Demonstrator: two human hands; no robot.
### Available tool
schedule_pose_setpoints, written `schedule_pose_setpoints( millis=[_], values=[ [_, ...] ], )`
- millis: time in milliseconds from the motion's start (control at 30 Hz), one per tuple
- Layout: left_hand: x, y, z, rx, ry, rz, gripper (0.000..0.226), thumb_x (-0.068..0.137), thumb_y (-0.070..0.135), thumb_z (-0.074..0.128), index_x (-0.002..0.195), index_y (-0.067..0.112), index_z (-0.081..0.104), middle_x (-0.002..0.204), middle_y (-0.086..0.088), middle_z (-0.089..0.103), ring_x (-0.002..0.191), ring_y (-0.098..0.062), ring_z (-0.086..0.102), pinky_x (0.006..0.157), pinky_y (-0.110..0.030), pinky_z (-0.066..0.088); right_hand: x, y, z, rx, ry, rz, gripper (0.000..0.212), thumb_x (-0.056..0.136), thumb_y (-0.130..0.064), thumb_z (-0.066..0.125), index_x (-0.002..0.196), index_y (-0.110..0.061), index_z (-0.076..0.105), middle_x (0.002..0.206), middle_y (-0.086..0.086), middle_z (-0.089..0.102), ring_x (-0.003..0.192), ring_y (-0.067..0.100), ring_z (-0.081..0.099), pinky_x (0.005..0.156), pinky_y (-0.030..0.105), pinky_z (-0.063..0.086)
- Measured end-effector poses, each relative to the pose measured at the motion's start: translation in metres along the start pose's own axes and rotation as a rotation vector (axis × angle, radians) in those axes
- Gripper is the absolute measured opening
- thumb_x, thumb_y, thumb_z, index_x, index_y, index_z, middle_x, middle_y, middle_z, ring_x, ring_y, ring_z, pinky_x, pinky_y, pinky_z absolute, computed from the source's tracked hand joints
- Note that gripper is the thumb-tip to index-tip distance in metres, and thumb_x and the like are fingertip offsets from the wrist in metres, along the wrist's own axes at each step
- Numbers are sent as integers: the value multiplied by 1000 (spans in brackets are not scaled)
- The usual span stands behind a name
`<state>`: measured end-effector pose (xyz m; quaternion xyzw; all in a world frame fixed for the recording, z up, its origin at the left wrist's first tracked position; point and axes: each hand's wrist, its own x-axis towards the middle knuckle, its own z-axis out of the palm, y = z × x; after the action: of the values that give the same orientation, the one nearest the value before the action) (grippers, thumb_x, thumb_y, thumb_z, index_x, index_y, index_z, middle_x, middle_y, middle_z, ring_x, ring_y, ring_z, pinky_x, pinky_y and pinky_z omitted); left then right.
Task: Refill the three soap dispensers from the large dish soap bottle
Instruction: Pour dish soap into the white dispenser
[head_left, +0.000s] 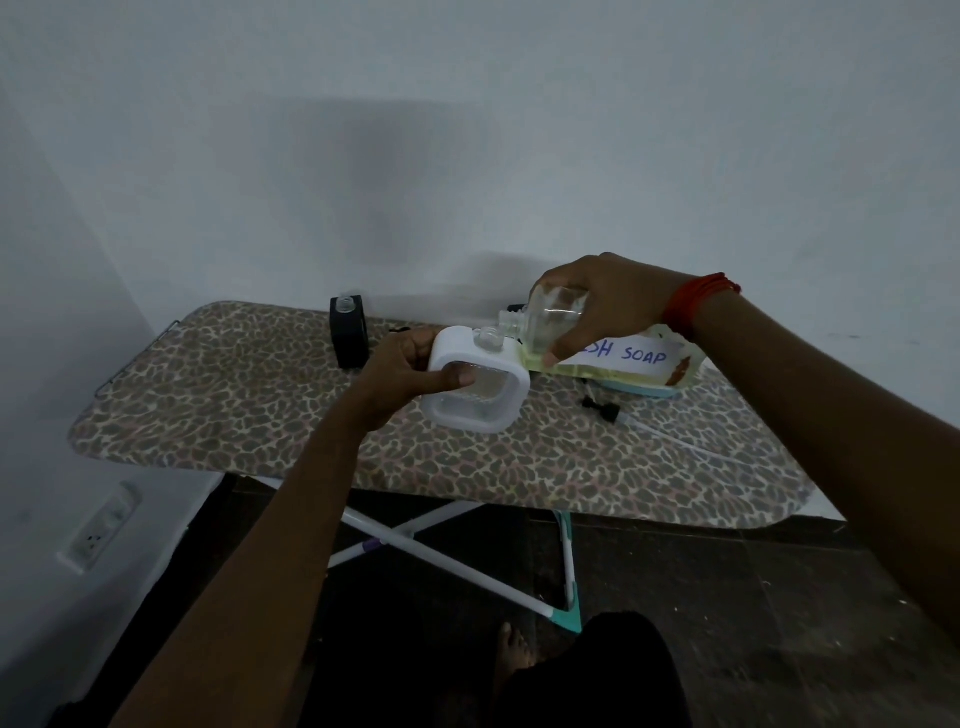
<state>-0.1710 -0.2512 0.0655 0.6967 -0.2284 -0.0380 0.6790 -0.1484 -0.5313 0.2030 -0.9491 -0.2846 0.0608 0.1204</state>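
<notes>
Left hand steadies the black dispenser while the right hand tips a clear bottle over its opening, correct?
No: in the head view the left hand holds the white dispenser; the black dispenser stands untouched behind it. The right hand does tip the clear bottle over the white one's opening.

Rear dispenser (349, 332) stands left of the held dispenser (511, 400) on the board (234, 395); pouch (639, 364) seemingly lies right.

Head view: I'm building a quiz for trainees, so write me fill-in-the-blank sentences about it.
1. The left hand grips the ____ dispenser.
2. The clear bottle is tilted by the ____ hand.
3. The rear dispenser is coloured ____.
4. The pouch has a label ending in the word ____.
Missing words: white; right; black; soap.
</notes>
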Motion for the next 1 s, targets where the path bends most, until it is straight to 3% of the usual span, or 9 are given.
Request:
schedule_pose_setpoints(
  millis=[100,233,367,800,1000],
  values=[
    [0,1,1,8,7,-11,46,82,10,81,124,23,70,118,-5,75,109,-25,71,87,-34,60,-1,-2,-2,-5,-11,9,72,63,-60,86,126,-34,62,120,-16,62,109,12,58,92,30,45],
    [-1,3,4,6,22,-9,49,77,20,84,124,22,70,118,-6,74,109,-27,71,89,-37,60,-4,-5,-5,-21,-20,13,74,64,-60,86,127,-33,62,122,-13,63,111,13,59,98,34,48],
    [1,0,5,10,18,1,48,81,6,81,127,16,68,120,-10,73,111,-30,70,92,-42,59,-3,-4,-6,-27,-30,15,70,65,-57,87,126,-34,62,119,-13,65,109,13,60,95,34,49],
    [3,-5,9,45,32,-20,52,84,1,77,134,3,62,124,-15,71,114,-34,68,97,-53,55,-3,-2,-7,-36,-39,7,65,60,-65,85,116,-39,64,111,-19,66,102,9,62,85,29,49],
    [2,-5,10,37,36,-35,53,84,0,77,134,3,61,126,-17,70,115,-35,67,99,-55,54,-4,-4,-8,-69,-45,15,70,62,-62,85,123,-35,63,118,-13,65,107,15,60,94,36,50]
  ],
)
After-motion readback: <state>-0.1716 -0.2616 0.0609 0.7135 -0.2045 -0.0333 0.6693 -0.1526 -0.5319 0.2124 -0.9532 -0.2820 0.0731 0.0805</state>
